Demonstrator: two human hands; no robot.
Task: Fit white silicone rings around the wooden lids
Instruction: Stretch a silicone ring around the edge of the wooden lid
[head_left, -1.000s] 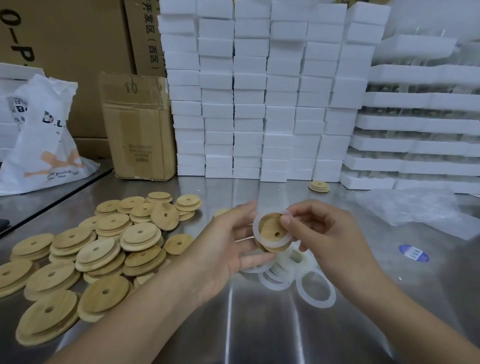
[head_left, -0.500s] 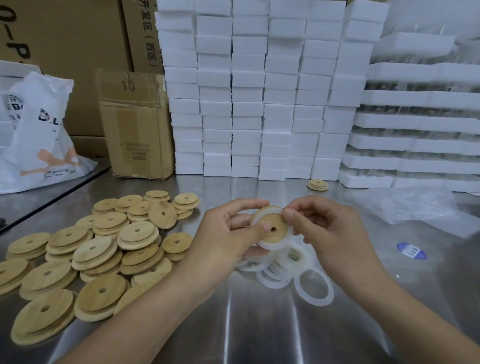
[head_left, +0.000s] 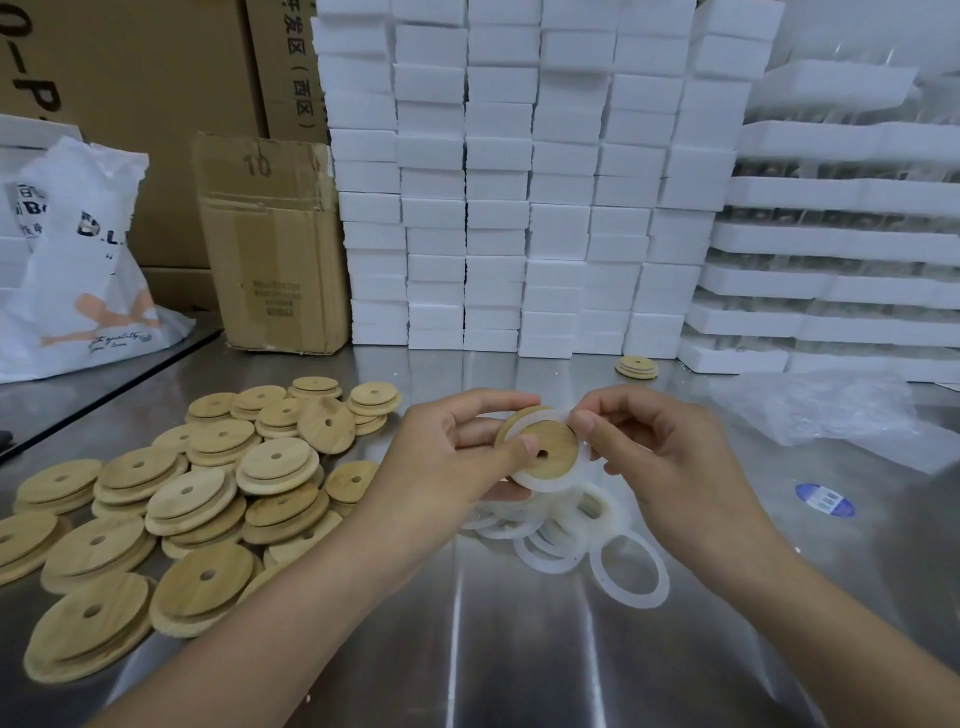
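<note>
The left hand (head_left: 452, 457) holds one wooden lid (head_left: 561, 439) above the steel counter (head_left: 519, 660). Its grip is closed on the lid: the thumb presses on the face just beside the centre hole, and the fingers are behind. A white silicone ring (head_left: 525, 479) is partly around this lid and shows along the lower edge and at the upper right. There the right hand (head_left: 670, 457) pinches the ring between thumb and forefinger, so its grip is closed on the ring, not on the wood.

I judge that the step in hand is to seat the ring all around the rim. To do it well, the left thumb should hold the lid steady while the right fingertips walk along the edge. They should stretch the ring outward only a little and let it settle part by part. A strong pull on one side may lift off the side that is already seated. Afterwards it is wise to check the whole edge for a twist or a bulge.

Under the hands lie the loose rings (head_left: 595, 506), and a pile of bare lids (head_left: 208, 499) lies at the left, so much work remains.
</note>
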